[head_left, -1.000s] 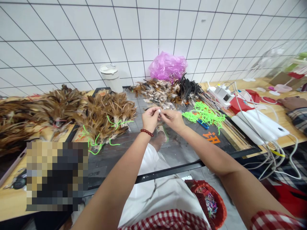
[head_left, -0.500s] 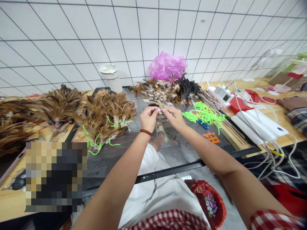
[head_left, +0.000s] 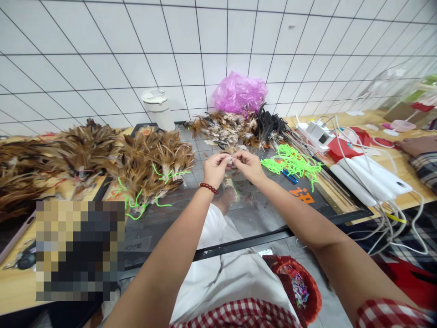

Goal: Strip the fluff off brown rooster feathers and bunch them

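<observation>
Between left hand [head_left: 215, 169] and right hand [head_left: 250, 166], a small whitish tuft [head_left: 230, 161], partly hidden.

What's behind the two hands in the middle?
Beyond the left hand and right hand lie a mottled feather pile and, farther back, a pink plastic bag. Whatever the hands themselves cover can't be seen.

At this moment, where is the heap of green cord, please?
In the head view, the heap of green cord lies just right of the right hand, in front of the black feathers.
</observation>
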Action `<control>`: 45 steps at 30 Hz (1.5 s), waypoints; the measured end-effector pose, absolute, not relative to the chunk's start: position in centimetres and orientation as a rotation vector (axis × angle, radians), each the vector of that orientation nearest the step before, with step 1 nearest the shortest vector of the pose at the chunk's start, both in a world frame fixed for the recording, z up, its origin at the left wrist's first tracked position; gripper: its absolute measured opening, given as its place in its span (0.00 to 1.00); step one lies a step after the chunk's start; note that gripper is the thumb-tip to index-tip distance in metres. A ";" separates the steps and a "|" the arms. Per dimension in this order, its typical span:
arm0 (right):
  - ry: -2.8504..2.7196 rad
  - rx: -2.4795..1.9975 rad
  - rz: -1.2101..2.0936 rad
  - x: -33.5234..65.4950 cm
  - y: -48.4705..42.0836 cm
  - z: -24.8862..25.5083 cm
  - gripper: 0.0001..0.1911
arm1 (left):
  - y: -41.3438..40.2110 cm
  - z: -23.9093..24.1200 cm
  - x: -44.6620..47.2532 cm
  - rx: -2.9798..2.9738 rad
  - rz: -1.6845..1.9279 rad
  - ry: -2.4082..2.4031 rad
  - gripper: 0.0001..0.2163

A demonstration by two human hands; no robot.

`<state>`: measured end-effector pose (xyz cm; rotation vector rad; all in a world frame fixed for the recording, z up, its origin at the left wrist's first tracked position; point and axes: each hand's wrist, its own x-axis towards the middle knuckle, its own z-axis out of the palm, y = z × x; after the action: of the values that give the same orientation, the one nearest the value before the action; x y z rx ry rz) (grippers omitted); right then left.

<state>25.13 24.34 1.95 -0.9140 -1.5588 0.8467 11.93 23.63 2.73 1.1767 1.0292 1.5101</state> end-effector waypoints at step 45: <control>-1.277 -0.945 1.024 25.0 24.8 2.3 0.19 | 23.7 3.5 10.8 0.865 1.197 0.898 0.17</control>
<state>25.04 24.81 2.32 -0.9453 -1.2774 1.0244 10.85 23.67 3.47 0.8654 0.8984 1.1967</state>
